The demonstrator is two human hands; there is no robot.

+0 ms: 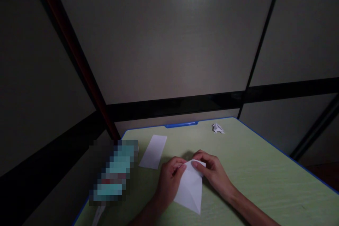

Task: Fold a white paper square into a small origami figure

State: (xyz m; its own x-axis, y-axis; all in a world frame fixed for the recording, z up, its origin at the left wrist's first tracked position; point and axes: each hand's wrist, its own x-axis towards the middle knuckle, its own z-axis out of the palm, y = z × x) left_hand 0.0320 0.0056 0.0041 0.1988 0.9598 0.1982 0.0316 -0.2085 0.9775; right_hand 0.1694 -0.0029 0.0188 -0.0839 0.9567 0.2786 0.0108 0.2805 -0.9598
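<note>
A white sheet of paper (191,187), with creases and a folded far end, is held between both hands just over the table. My left hand (169,178) pinches its far left edge between thumb and fingers. On the far right corner, my right hand (212,169) presses its thumb on top, the fingers curled behind the paper. The lower part of the sheet hangs free toward me, ending in a slanted edge. Fingertips behind the paper are partly hidden.
The pale green table (254,162) has a blue rim and a blue handle-like strip (181,124) at its far edge. A flat white paper rectangle (153,152) lies left; a small folded paper figure (218,128) sits far right. A pixelated teal object (115,171) with a cable stands left. Wall panels rise behind.
</note>
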